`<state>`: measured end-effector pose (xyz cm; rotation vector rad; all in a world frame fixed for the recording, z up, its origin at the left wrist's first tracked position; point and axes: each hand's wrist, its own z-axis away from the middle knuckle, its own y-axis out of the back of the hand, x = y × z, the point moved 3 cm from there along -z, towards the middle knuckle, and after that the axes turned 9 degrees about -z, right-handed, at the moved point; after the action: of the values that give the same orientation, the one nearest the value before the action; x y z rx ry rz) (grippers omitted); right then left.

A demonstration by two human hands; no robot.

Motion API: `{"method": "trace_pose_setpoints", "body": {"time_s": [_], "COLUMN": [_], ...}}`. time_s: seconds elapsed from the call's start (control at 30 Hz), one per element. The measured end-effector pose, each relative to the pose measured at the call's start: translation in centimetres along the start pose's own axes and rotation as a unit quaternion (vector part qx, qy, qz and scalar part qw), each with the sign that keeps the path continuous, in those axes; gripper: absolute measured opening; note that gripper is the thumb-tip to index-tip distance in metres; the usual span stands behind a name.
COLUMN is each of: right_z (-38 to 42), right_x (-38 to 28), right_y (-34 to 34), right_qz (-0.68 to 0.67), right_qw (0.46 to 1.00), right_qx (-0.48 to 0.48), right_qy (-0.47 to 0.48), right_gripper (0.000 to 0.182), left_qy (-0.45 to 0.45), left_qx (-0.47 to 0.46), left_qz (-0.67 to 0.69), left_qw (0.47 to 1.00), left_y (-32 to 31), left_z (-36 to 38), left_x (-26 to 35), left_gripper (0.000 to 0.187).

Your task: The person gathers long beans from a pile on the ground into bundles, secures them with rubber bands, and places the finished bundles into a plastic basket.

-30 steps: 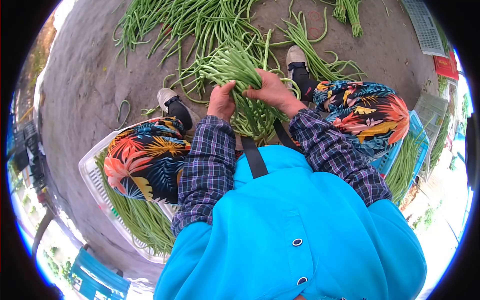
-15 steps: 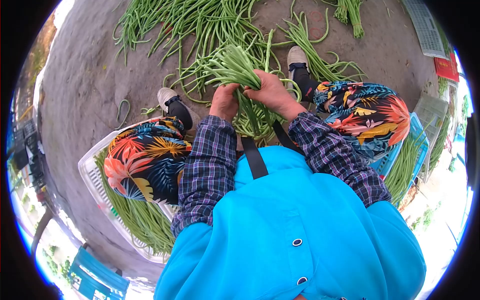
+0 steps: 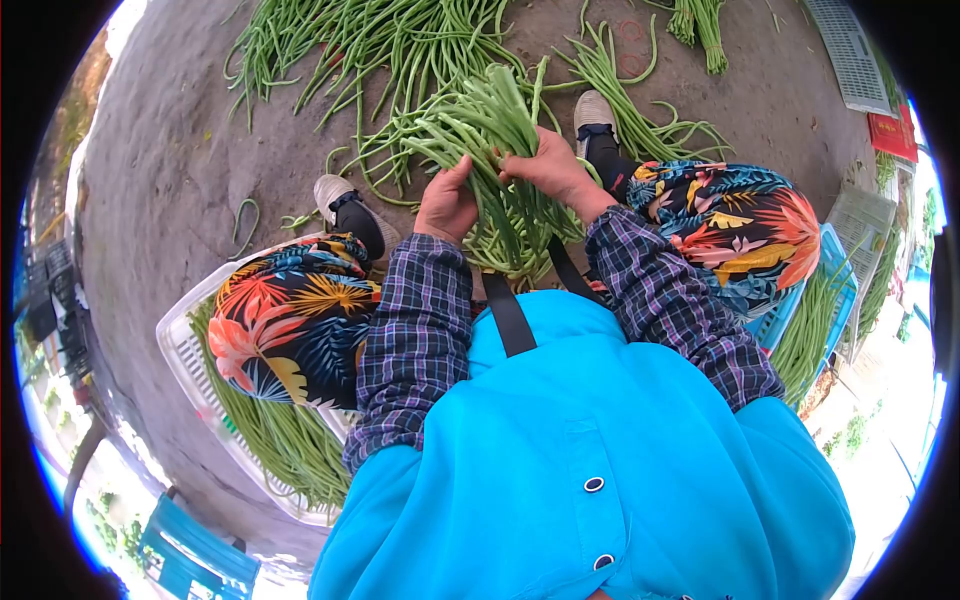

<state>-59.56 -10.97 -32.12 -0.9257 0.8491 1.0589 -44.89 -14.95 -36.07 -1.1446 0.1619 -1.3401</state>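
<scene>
A thick bunch of long green beans [image 3: 487,125] is held up in front of me, its ends fanning out at the top and the rest hanging down between my knees. My left hand [image 3: 448,204] grips the bunch from the left, thumb pressed against the beans. From the other side my right hand [image 3: 553,172] closes round it, with the fingertips partly hidden by the beans. Beyond the hands a large loose heap of long beans [image 3: 400,45] covers the ground, with a smaller pile [image 3: 625,95] to its right.
A white crate [image 3: 180,345] with long beans stands by my left leg, a blue crate [image 3: 838,290] with more by my right. Tied bean bundles [image 3: 710,40] lie at the far right near a grey crate [image 3: 848,60]. A red box [image 3: 893,133] is at the right edge.
My hands have moved slightly apart on the bunch, the right one a little up and to the right. The bean ends now spread wider and stand higher.
</scene>
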Motion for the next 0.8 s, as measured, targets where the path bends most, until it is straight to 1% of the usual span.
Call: {"method": "trace_pose_setpoints", "body": {"time_s": [0.07, 0.13, 0.2, 0.27, 0.33, 0.37, 0.4, 0.47, 0.5, 0.57, 0.6, 0.63, 0.67, 0.73, 0.8], "right_z": [0.0, 0.1, 0.0, 0.5, 0.9, 0.5, 0.5, 0.6, 0.5, 0.2, 0.0, -0.2, -0.3, -0.3, -0.4], "right_x": [-0.5, -0.4, -0.2, -0.1, -0.7, 0.1, -0.1, -0.8, -0.9, -0.7, -0.6, -0.4, -0.2, -0.1, 0.1], "right_y": [0.0, -0.1, -0.4, -1.0, -1.4, -1.0, -1.0, -1.0, -0.9, -0.7, -0.3, 0.3, 0.9, 2.1, 2.8], "right_qz": [-0.141, -0.138, -0.062, -0.053, -0.007, 0.032, 0.032, 0.118, 0.118, -0.040, -0.040, -0.077, -0.113, -0.137, -0.185], "right_qw": [0.988, 0.989, 0.998, 0.998, 0.999, 0.998, 0.998, 0.988, 0.988, 0.998, 0.998, 0.997, 0.993, 0.989, 0.978], "right_qx": [-0.001, -0.003, -0.016, -0.016, -0.010, -0.006, -0.005, 0.009, 0.009, -0.015, -0.015, -0.009, -0.004, 0.013, 0.047], "right_qy": [-0.063, -0.060, -0.025, -0.008, 0.052, 0.057, 0.058, 0.099, 0.098, 0.039, 0.038, -0.001, -0.041, -0.055, -0.082], "right_gripper": [0.027, 0.027, 0.031, 0.031, 0.030, 0.033, 0.033, 0.034, 0.034, 0.033, 0.033, 0.032, 0.032, 0.030, 0.027], "left_qy": [0.021, 0.019, 0.016, 0.017, 0.021, 0.015, 0.008, 0.014, 0.008, 0.002, 0.003, 0.003, 0.003, -0.008, -0.012], "left_qx": [-0.036, -0.034, 0.011, 0.004, -0.005, -0.015, -0.025, -0.020, -0.015, -0.009, -0.022, -0.036, -0.035, 0.000, -0.002], "left_qz": [0.074, 0.068, 0.057, 0.048, 0.038, -0.003, -0.043, -0.043, -0.042, -0.041, 0.011, 0.062, 0.063, 0.093, 0.091], "left_qw": [0.996, 0.997, 0.998, 0.999, 0.999, 1.000, 0.999, 0.999, 0.999, 0.999, 1.000, 0.997, 0.997, 0.996, 0.996], "left_y": [-0.2, 0.0, 0.4, 0.3, 0.0, -0.3, -0.6, -1.1, -1.0, -0.7, -0.3, -0.1, 0.2, 1.0, 1.5], "left_z": [0.3, 0.1, -0.2, -0.2, -0.1, -0.2, -0.2, 0.0, -0.1, 0.0, 0.1, 0.0, 0.0, 0.0, -0.1], "left_x": [0.3, 0.2, 0.0, 0.0, -0.2, -0.2, -0.1, 0.1, 0.0, 0.1, 0.3, 0.4, 0.5, 0.8, 0.7], "left_gripper": [0.038, 0.041, 0.039, 0.038, 0.036, 0.035, 0.033, 0.032, 0.032, 0.032, 0.033, 0.035, 0.035, 0.038, 0.039]}}
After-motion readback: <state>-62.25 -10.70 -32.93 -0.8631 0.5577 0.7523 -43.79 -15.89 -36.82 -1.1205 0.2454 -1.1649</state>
